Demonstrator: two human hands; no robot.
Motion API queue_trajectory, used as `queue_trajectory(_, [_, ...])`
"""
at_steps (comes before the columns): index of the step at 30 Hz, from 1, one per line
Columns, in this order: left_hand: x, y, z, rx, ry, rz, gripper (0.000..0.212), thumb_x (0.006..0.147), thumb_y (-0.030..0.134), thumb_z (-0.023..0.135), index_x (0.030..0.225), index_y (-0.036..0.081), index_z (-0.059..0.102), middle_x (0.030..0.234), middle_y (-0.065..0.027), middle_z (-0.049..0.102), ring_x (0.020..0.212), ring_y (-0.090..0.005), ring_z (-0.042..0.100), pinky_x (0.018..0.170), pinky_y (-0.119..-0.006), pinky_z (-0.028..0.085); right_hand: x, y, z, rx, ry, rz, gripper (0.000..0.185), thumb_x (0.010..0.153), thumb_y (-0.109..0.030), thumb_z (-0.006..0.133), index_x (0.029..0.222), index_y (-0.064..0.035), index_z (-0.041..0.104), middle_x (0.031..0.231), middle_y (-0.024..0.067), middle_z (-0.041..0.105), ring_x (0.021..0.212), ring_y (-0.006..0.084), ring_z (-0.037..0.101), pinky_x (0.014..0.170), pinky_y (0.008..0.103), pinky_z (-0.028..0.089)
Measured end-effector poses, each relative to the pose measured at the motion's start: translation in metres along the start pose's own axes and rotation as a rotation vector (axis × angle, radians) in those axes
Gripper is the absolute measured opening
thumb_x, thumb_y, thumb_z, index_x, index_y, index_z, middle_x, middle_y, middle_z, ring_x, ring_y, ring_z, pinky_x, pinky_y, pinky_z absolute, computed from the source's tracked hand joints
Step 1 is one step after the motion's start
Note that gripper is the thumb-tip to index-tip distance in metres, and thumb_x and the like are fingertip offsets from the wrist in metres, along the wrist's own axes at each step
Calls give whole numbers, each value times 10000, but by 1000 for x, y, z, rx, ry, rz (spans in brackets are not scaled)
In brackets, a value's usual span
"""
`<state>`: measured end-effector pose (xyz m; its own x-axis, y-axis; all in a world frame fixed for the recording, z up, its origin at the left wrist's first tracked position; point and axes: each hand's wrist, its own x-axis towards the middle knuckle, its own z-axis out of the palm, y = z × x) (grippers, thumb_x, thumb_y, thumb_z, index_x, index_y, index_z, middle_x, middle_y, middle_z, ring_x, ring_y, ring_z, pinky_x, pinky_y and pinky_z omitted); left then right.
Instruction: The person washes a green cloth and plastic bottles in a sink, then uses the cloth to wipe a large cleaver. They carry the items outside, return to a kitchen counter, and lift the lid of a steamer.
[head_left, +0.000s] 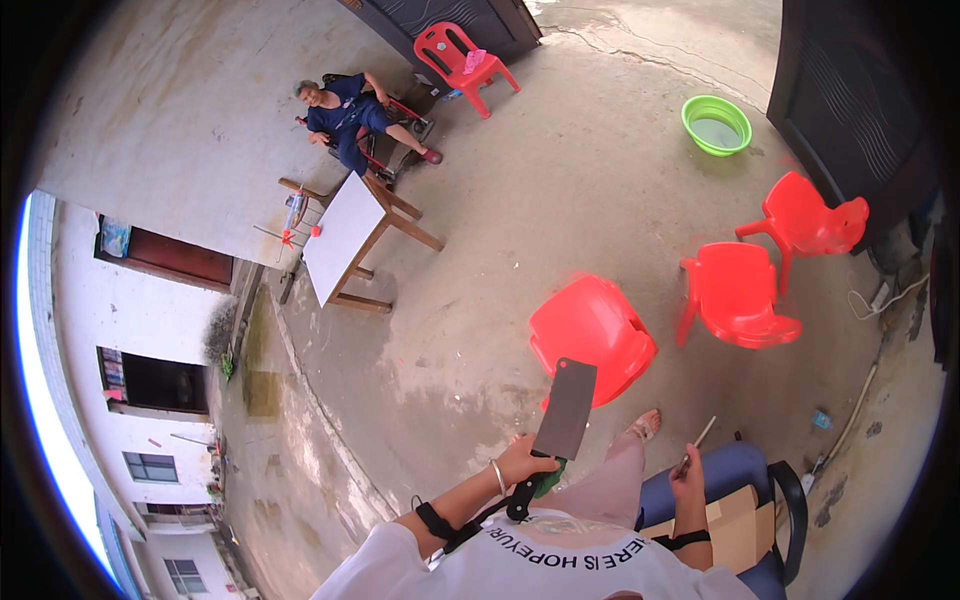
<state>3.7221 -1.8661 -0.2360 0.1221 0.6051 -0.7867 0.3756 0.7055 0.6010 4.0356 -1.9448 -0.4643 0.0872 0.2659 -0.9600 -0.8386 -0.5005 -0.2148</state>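
Observation:
A meat cleaver (568, 409) with a black handle is gripped by my left hand (526, 463), its broad blade pointing away from me. Something green shows beside the handle. My right hand (688, 469) is closed around a thin, light-coloured stick-like tool (703, 433), whose exact kind I cannot tell. Just beyond the blade stands a red plastic chair (592, 330), partly covered by it.
Two more red chairs (735, 285) (806, 214) stand right. A blue armchair (720, 465) holding cardboard (739, 525) is beside me. Farther off are a green basin (716, 126), a white-topped table (343, 225), another red chair (457, 64) and a seated person (349, 112).

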Motion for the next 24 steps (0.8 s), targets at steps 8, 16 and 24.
queue_trajectory(8, [-75,-114,-113,-610,237,136,229,667,108,615,850,-22,568,740,-75,592,626,-153,564,582,-271,463,-179,71,181,-936,-754,-400,516,663,-113,553,1134,-5,371,756,20,448,665,96,446,565,213,377])
queue_trajectory(16, [-147,-261,-222,-1025,565,95,198,678,108,599,805,-43,593,711,-91,601,620,-176,582,572,-286,473,-248,270,305,-1376,-1100,-36,552,661,-57,553,1168,-35,337,793,7,428,686,85,420,594,194,353])
queue_trajectory(24, [-201,-366,-290,-1406,737,91,205,681,121,561,772,-62,574,669,-124,585,555,-208,580,502,-302,468,-295,454,395,-1772,-1346,330,719,670,-156,634,1262,-22,250,927,1,421,835,83,418,706,200,352])
